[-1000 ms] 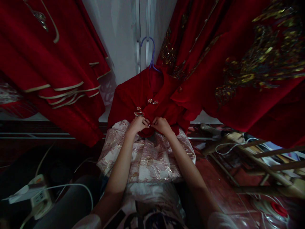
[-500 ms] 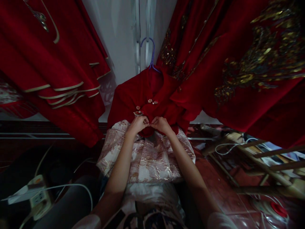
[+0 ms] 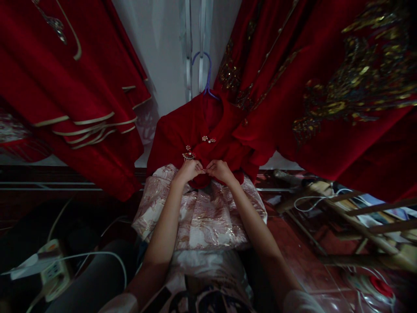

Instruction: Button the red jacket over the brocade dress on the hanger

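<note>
A red jacket (image 3: 176, 126) lies over my lap with a purple hanger (image 3: 208, 78) in its neck. Below it spreads a pinkish brocade skirt (image 3: 208, 221) with a metallic sheen. My left hand (image 3: 190, 169) and my right hand (image 3: 220, 170) meet at the jacket's lower front, fingertips pinched close together. Between them is something small that I cannot make out. Just above my left hand sits a fan-shaped jewelled brooch (image 3: 188, 153). Higher on the chest a pearl-like ornament (image 3: 208, 139) is fixed to the cloth.
Red garments with pale piping (image 3: 81, 95) hang at left, and a red garment with gold sequins (image 3: 352, 87) hangs at right. A power strip (image 3: 54, 269) with white cables lies lower left. At right stands a wooden rack-like frame (image 3: 361, 230).
Hardly anything differs. Both hands stay at the same spot on the jacket, with only a slight shift of the fingers.
</note>
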